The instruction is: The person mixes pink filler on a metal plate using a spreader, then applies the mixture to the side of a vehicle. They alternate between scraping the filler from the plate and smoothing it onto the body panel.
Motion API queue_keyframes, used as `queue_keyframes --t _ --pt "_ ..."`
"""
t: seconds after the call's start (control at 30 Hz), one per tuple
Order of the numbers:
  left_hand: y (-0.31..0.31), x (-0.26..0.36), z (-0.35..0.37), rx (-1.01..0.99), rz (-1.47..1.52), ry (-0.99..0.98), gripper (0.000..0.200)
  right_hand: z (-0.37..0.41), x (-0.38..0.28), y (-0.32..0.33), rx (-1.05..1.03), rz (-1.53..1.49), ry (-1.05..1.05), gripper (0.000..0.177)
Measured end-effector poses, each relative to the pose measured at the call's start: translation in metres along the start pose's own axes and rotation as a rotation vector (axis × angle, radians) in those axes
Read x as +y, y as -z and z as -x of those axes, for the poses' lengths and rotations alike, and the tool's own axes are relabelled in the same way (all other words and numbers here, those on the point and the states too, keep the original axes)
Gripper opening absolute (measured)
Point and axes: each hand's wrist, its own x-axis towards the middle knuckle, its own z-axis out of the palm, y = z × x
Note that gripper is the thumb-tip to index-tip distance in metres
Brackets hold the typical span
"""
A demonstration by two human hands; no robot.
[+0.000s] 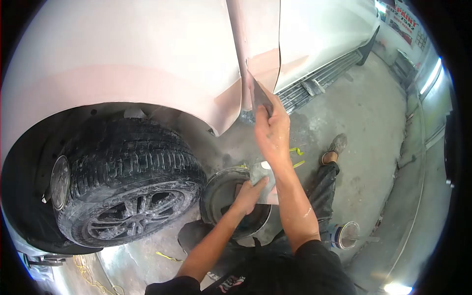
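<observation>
My right hand [273,130] is closed on a thin, dark, flat filler spreader [259,93]. Its tip meets the edge of the car's pinkish, filler-coated body panel [263,69], beside a vertical gap between panels. Lower down, my left hand [250,195] grips a flat grey-white plate [261,172] with pinkish smears along its lower part. Beneath the left hand sits a round dark tub [216,189], its inside partly hidden by the hand and forearm.
A dusty car wheel [140,211] stands turned outward at left, under the white fender [123,49]. A ribbed running board [319,78] runs to the right. An open can [348,235] with a stick stands on the floor near my leg. Yellow strips lie about.
</observation>
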Motion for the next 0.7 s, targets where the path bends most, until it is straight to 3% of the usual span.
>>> queue_keyframes --t 0.23,0.33,0.43,0.53,0.63,0.7 --pt "0.008 -0.026 -0.016 0.084 0.240 0.000 0.033 -0.008 -0.009 -0.021 0.016 -0.018 0.024 0.050" --pt "0.014 -0.034 -0.025 0.065 0.258 -0.034 0.033 -0.010 -0.005 -0.028 0.047 0.049 0.125 0.050" --pt "0.013 -0.023 -0.019 0.086 0.174 -0.055 0.034 -0.009 -0.003 -0.031 0.035 0.089 0.097 0.051" --pt "0.022 -0.039 -0.030 0.099 0.004 -0.112 0.034 -0.010 0.014 -0.041 0.101 0.092 0.237 0.054" --pt "0.030 -0.056 -0.037 0.110 -0.062 -0.210 0.034 -0.006 0.003 -0.043 0.047 -0.074 0.085 0.059" --pt "0.026 -0.047 -0.031 0.133 -0.108 -0.237 0.034 -0.004 -0.002 -0.044 0.042 -0.009 0.024 0.062"
